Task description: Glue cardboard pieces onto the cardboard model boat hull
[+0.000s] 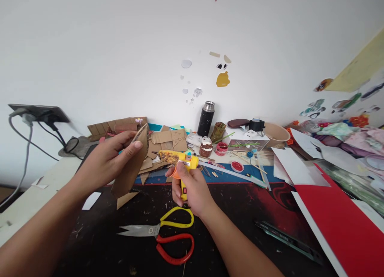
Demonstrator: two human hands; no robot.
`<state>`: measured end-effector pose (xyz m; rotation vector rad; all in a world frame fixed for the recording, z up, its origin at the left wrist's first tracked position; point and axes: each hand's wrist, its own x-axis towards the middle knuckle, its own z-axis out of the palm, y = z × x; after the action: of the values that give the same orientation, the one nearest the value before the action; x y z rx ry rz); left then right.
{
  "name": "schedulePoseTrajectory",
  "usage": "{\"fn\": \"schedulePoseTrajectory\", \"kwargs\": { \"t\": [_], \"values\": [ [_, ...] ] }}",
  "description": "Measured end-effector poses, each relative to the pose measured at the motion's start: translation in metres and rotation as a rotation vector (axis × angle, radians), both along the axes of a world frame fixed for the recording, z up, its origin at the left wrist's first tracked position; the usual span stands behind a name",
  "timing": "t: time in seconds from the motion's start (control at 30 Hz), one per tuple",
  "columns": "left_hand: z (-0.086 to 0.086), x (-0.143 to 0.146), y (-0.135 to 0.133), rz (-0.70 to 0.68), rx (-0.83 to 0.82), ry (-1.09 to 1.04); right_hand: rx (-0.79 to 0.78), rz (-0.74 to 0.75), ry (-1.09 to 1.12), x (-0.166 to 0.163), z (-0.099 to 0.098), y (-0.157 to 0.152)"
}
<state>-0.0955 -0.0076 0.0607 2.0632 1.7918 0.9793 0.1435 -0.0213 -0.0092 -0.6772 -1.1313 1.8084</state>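
My left hand (109, 159) is closed around a brown cardboard piece (132, 167), held up on edge above the dark mat. My right hand (190, 189) grips a yellow glue gun (180, 161) by its handle, one finger on the orange trigger. The gun's nozzle points left, close to the cardboard piece's edge. Below both hands lie scissors (163, 233) with one yellow and one red handle loop, blades pointing left.
Cardboard scraps (166, 141) pile up behind the hands. A black flask (205, 119), small paint pots (221, 148), sticks and a beige bowl (276, 134) stand at the back. Red paper (339, 217) and white sheets cover the right. A dark cutter (285, 239) lies front right. Cables hang at left.
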Motion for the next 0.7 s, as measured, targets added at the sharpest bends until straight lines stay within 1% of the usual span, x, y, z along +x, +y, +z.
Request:
{"fn": "schedulePoseTrajectory", "kwargs": {
  "t": [0.13, 0.27, 0.43, 0.7],
  "values": [
    [-0.004, -0.002, 0.002, -0.002, -0.01, 0.007, 0.087, -0.109, -0.066, 0.002, 0.002, -0.002],
    [-0.004, 0.001, 0.001, -0.03, -0.023, 0.051, 0.145, -0.158, -0.128, 0.002, 0.0, -0.006],
    [0.0, 0.005, -0.001, -0.053, -0.015, 0.071, 0.131, -0.194, -0.189, 0.0, 0.0, -0.009],
    [-0.001, 0.009, -0.003, -0.068, -0.045, 0.041, 0.134, -0.189, -0.26, -0.001, 0.004, -0.012]
  ]
}}
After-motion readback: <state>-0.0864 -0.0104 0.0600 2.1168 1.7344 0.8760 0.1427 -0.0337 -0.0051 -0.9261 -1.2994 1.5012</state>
